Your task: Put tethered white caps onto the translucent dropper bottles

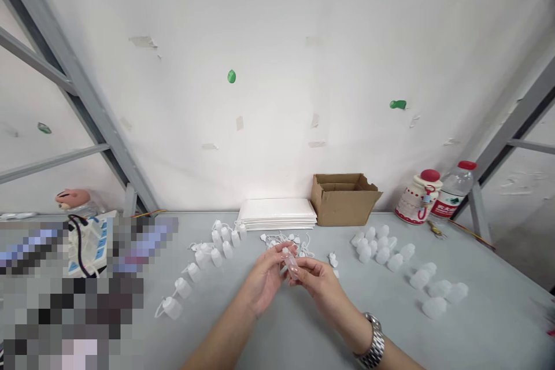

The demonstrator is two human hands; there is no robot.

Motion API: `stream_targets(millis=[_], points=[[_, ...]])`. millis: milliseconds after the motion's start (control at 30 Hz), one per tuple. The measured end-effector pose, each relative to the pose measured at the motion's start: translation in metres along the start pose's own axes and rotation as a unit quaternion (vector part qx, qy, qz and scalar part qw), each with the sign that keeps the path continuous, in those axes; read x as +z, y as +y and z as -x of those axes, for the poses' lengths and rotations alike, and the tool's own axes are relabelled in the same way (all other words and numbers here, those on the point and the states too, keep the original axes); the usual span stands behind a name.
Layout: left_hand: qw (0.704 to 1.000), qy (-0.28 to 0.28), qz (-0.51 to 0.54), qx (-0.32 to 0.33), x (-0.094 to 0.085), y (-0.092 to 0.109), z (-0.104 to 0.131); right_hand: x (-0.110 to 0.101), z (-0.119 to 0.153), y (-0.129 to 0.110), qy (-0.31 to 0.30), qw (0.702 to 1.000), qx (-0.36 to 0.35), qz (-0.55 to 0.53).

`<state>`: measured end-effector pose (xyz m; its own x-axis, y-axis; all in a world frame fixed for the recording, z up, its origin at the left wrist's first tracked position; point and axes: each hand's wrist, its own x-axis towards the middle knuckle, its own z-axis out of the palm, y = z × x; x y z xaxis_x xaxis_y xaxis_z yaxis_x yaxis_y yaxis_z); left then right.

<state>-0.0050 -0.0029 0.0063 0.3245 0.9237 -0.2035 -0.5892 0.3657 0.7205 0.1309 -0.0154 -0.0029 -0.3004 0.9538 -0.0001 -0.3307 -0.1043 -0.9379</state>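
A small clear bottle (291,263) is held between my two hands above the middle of the table. My left hand (267,277) has its fingers closed round the bottle's upper end, by a white top. My right hand (315,280), with a metal watch on the wrist, pinches the lower end. Just behind the hands lies a pile of white caps with loops (307,243). Capped white bottles (203,260) stand in rows on the left. Several translucent bottles without loops (383,254) are grouped on the right.
Behind the pile are a stack of white flat boxes (278,214) and an open cardboard box (344,208). A decorated jar (418,196) and a red-capped water bottle (453,191) stand at the back right. A paper packet with a black cord (93,243) lies left, beside a pixelated area.
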Motion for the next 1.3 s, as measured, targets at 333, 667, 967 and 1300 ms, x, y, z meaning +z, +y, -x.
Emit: stream_targets(millis=[333, 667, 967, 1300], points=[[0.999, 0.004, -0.027, 0.03, 0.006, -0.005, 0.003, 0.004, 0.003, 0.011, 0.075, 0.985, -0.085, 0.132], [0.998, -0.036, -0.016, 0.049, 0.008, -0.005, 0.006, 0.004, 0.006, 0.005, 0.1, 0.974, -0.117, 0.165], [0.996, -0.025, -0.043, 0.068, 0.01, -0.008, 0.007, 0.005, 0.008, 0.008, 0.108, 0.965, -0.126, 0.204], [0.992, -0.028, -0.079, 0.092, 0.013, -0.008, 0.01, 0.007, 0.012, 0.011, 0.113, 0.928, -0.181, 0.304]])
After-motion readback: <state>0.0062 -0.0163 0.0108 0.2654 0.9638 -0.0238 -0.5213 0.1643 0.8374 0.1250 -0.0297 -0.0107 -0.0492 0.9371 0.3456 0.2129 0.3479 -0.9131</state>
